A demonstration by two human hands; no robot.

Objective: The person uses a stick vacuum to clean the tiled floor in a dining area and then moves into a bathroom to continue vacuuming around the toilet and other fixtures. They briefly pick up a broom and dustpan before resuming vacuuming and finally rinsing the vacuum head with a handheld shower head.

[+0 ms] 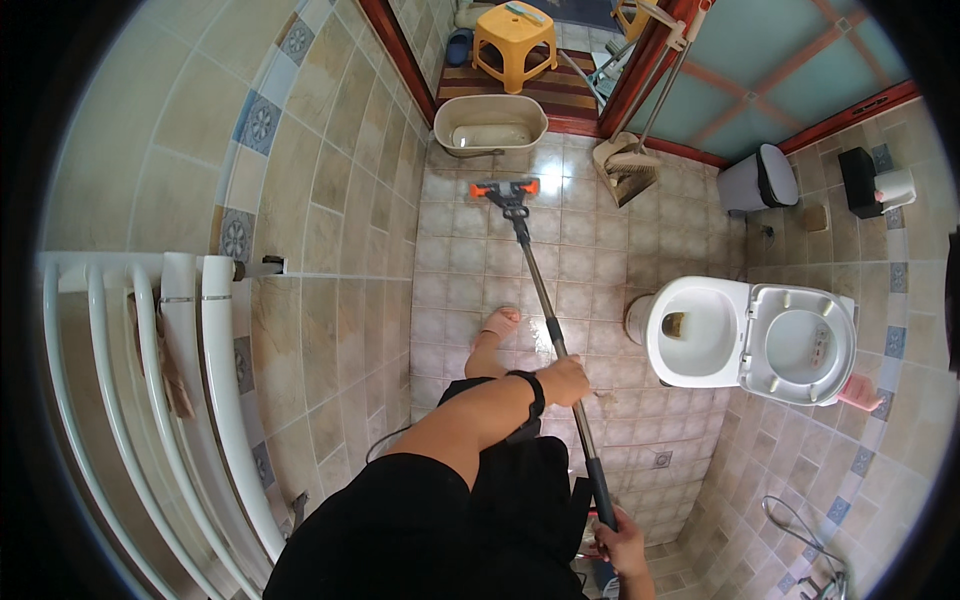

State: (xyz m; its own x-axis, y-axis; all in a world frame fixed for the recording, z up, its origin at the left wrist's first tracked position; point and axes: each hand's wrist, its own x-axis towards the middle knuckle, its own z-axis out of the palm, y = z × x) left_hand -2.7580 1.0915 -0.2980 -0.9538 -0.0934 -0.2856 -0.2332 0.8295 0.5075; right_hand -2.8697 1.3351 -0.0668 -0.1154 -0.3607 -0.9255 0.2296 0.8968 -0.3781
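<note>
A sponge-type mop with a metal pole (536, 271) reaches from near my body towards the doorway. Its grey and orange head (506, 188) lies on the wet tiled floor (465, 255), a short way from the beige bucket (491, 135). Partway up the pole my left hand (566, 380) grips it, with a black band on the wrist. Lower in the view, my right hand (622, 536) is closed around the dark end grip (600, 487). One foot in a pink slipper (501, 321) stands left of the pole.
To the right is a toilet (694, 330) with its lid raised. A broom and dustpan (626, 169) lean by the red door frame, beside a grey bin (754, 180). A yellow stool (514, 34) stands beyond the threshold. At left, a white towel radiator (217, 337) lines the wall.
</note>
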